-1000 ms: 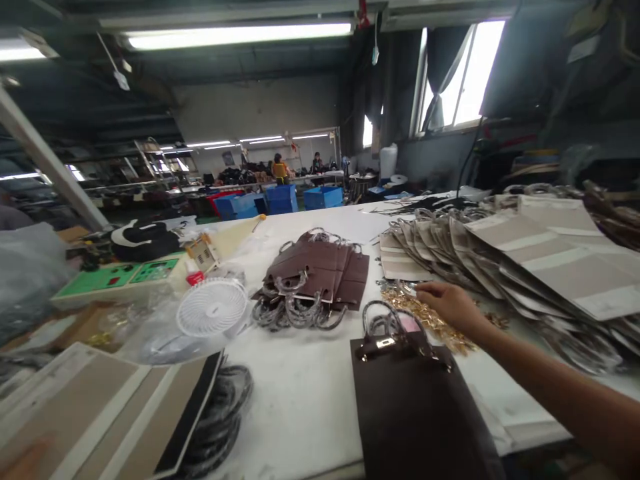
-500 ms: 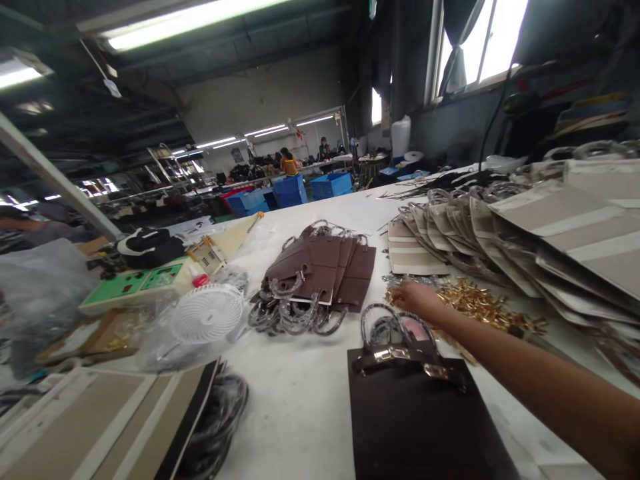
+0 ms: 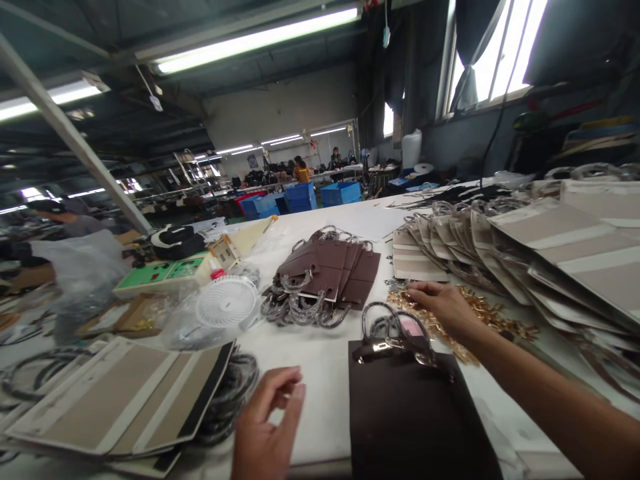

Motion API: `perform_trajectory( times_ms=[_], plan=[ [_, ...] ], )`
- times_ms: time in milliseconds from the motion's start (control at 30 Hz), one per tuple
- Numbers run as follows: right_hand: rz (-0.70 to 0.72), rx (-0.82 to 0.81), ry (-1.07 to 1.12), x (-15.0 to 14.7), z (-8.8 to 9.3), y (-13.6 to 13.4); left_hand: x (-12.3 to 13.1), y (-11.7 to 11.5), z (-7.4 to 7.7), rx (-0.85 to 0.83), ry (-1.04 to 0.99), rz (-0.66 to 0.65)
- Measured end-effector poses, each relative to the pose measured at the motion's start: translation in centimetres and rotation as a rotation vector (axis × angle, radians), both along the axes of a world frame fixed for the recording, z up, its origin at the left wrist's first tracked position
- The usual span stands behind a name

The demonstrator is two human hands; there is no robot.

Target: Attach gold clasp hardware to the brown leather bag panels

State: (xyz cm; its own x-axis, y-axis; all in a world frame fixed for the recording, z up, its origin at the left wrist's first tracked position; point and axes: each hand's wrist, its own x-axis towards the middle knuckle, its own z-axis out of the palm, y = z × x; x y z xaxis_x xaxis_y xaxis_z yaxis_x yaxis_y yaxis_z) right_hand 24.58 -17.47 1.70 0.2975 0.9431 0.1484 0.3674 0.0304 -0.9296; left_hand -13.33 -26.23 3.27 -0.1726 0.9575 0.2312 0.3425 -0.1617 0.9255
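My right hand [image 3: 444,308] reaches over a heap of small gold metal fittings [image 3: 480,310], fingertips pinched together at its left side. Whatever lies between those fingertips is too small to make out. My left hand [image 3: 270,420] is raised above the white table [image 3: 320,400], thumb and fingers apart, with nothing visible in it. Between the hands a dark brown bag panel [image 3: 415,407] lies flat near the front edge. It carries a strap with shiny metal fittings [image 3: 383,347] and plastic-wrapped handles [image 3: 373,320] at its top.
Brown panels with wrapped handles [image 3: 333,267] are piled mid-table. Beige-backed panels lie in a stack [image 3: 115,400] at left and a fanned stack [image 3: 565,233] at right. A white fan [image 3: 227,303], a cardboard box [image 3: 135,317] and a green-topped machine [image 3: 150,273] stand left. People are farther back.
My left hand has come into view at the bottom. My right hand has shifted slightly right over the gold fittings, and the camera view has tilted up and turned left.
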Motion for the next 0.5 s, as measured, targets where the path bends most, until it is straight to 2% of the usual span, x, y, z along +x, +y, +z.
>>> perform_trajectory(
  times_ms=[67, 133, 233, 333, 500],
  plan=[
    [0.076, 0.021, 0.083, -2.5, 1.4, -3.9, 4.5, -1.0, 0.1, -0.114, -0.154, -0.193],
    [0.139, 0.089, 0.104, -5.3, 2.0, -8.0, 7.9, -1.8, 0.3, -0.249, -0.339, -0.372],
    [0.188, 0.27, 0.028, -8.9, 1.6, -12.9, 10.8, -2.8, 0.0, -0.359, -0.5, -0.51],
    [0.173, 0.356, -0.056, -10.9, 0.5, -15.3, 11.7, -3.8, -0.6, -0.377, -0.581, -0.516],
    [0.108, 0.417, -0.151, -11.3, -0.1, -16.2, 11.3, -5.1, -1.4, -0.408, -0.651, -0.425]
  ],
)
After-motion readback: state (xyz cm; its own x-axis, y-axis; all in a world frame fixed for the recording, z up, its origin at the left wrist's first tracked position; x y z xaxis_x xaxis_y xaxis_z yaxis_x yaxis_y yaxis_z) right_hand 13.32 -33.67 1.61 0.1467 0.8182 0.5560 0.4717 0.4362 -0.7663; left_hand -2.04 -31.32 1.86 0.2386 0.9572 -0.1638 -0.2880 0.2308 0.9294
